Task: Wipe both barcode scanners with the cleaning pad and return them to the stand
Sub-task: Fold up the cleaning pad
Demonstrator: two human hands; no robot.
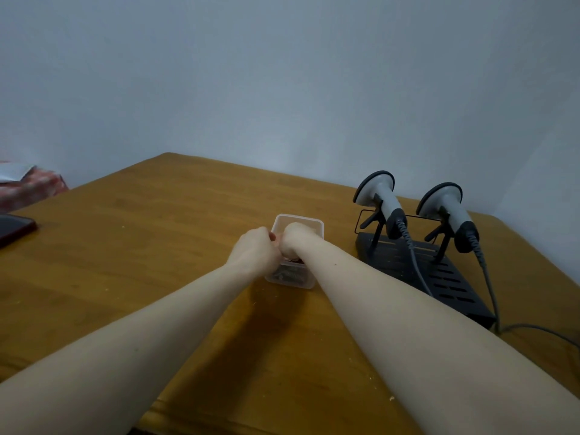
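Both hands meeting over a clear plastic box [309, 222] on the tabletop [157, 215], left hand [255, 246] curling at its rim, right hand [296, 238] reaching inside, grip hidden, two barcode scanners [381, 199] sitting on the black stand [439, 274] just right, cleaning pad indiscernible.

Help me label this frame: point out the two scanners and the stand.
Left scanner [384, 200], head view, on its grey neck below the head.
Right scanner [450, 211], head view, on its grey neck.
Stand [452, 285], head view, on the bare slotted black base.

No text, label or number can be read anywhere.
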